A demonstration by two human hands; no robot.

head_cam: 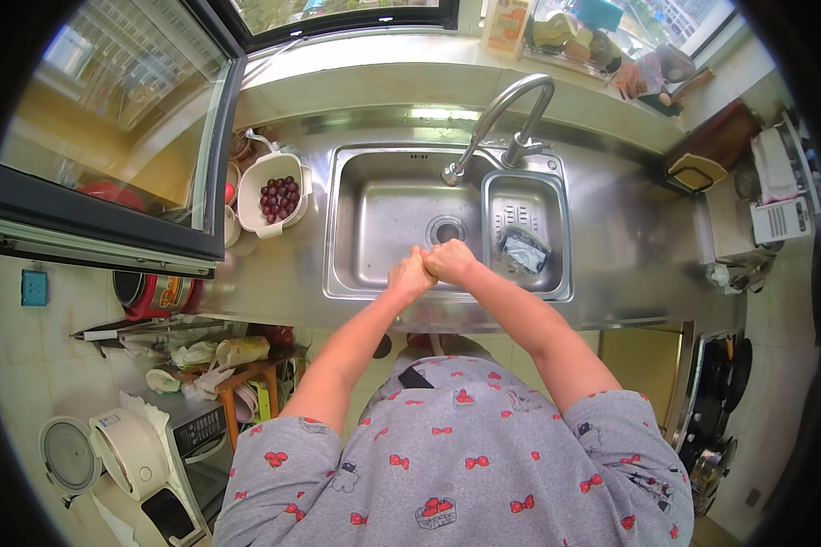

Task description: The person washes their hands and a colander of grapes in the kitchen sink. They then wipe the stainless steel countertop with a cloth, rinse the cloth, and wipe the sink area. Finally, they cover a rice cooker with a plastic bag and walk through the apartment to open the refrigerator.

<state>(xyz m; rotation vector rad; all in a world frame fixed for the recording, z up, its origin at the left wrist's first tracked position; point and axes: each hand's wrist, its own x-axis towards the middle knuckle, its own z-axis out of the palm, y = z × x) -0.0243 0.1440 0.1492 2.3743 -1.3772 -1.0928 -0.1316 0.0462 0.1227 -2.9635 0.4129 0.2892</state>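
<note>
My left hand (411, 275) and my right hand (450, 261) meet over the front part of a stainless steel sink basin (390, 212). Both have curled fingers and touch each other; whether anything lies between them is hidden. Just beyond them is the round drain (446, 231). A curved metal faucet (491, 113) arches over the basin from the back right. In the small drainer basket (525, 184) at the right sits a crumpled clear plastic package (524, 249). Dark red grapes (279, 199) lie in a cream colander (250, 188) on the counter at the left.
An open window sash (222, 157) juts over the counter's left end. A cutting board (715, 133) leans at the right, near a rack (780, 178). Below left stand a red appliance (167, 294), a wooden stool (236, 383) and an oven (202, 437).
</note>
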